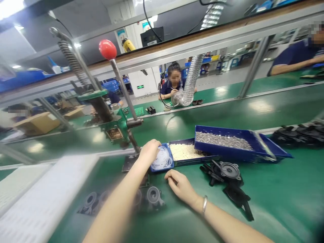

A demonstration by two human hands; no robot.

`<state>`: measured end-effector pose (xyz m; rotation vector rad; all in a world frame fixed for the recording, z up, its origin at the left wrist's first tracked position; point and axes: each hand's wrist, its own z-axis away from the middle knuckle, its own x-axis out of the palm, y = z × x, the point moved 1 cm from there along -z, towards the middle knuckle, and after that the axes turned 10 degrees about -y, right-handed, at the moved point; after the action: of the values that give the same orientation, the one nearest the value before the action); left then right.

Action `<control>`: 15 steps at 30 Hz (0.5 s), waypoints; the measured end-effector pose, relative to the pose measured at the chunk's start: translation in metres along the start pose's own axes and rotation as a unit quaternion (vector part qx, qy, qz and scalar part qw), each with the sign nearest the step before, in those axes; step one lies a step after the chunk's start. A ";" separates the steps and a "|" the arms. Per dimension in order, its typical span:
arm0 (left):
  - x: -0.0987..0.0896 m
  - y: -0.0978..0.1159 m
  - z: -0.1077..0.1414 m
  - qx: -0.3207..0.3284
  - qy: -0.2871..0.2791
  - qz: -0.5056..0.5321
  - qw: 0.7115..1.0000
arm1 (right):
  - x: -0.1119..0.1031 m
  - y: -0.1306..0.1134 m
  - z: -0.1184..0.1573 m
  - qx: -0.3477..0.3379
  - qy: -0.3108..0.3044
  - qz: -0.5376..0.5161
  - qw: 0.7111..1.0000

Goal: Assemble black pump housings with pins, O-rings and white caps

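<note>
White rings (163, 158), in blue tray (162, 169), just beside left grip (151, 151)

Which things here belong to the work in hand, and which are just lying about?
Likely part of it:
- white rings, by the left hand
- black plastic housings
- red-knobbed press lever

Seemingly not part of it:
- cardboard box
- flexible silver duct

1. bright, cool light falls from ceiling lamps (11, 8), the nearest burnt out to white.
2. pale glare patches lie on the green strip (217, 108) beyond the surface's (283, 189) far edge.
3. toward the surface's left edge, the white tray (68, 189) is washed out and the dark parts (90, 200) are hazy.
4. the left forearm (118, 202) blurs; the hands (181, 185) look sharper.
5. wide-angle stretching bends the outer areas; the surface's near right corner darkens.
</note>
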<state>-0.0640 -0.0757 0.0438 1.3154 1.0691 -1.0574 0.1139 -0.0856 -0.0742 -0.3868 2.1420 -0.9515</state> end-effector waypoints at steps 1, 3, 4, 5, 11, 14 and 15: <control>-0.002 0.001 0.011 -0.008 0.014 0.002 1.000 | -0.001 0.000 0.000 -0.003 -0.003 -0.009 1.000; -0.005 0.000 0.040 -0.028 0.038 0.003 0.999 | -0.004 0.002 0.000 -0.008 -0.007 -0.020 1.000; -0.006 -0.004 0.058 -0.044 0.049 0.001 0.998 | -0.005 0.004 0.000 -0.008 -0.009 -0.021 1.000; -0.008 -0.012 0.077 -0.065 0.062 -0.002 0.996 | -0.006 0.007 -0.001 -0.007 -0.008 -0.013 1.000; -0.023 -0.139 0.212 -0.317 0.143 -0.055 0.936 | -0.006 0.022 -0.006 -0.016 -0.015 0.033 0.999; -0.017 -0.211 0.267 -0.442 0.132 -0.082 0.883 | -0.005 0.030 -0.006 -0.012 -0.023 0.051 0.998; -0.011 -0.227 0.280 -0.467 0.121 -0.088 0.871 | -0.004 0.035 -0.006 -0.010 -0.027 0.056 0.998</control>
<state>-0.2905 -0.3541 0.0040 0.5562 1.6321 -0.3612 0.1130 -0.0568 -0.0950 -0.2961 2.1029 -0.8472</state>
